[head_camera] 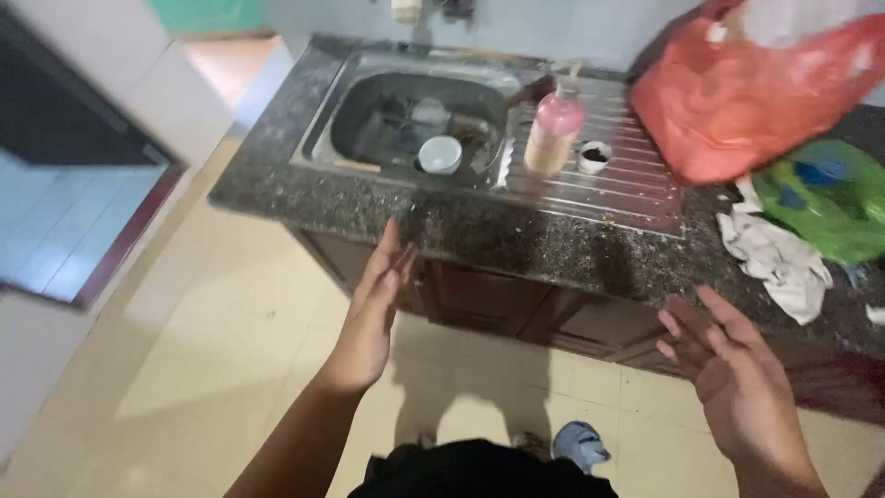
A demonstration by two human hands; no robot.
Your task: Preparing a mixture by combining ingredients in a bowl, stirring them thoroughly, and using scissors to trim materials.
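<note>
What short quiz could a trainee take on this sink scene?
1. True or false: the left hand holds the pump bottle.
2. What lies in the sink? A) white bowl B) red bag C) cloth
3. Fill in: the white cloth lies beside the ___ bag.

Key: 1 false, both hands are empty, the right hand too; 2 A, the bowl; 3 green.

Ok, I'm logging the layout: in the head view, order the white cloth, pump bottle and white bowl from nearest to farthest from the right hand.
From the right hand:
1. White cloth, on the counter just above it.
2. Pump bottle, on the drainboard, up left.
3. White bowl, in the sink, farther left.
</note>
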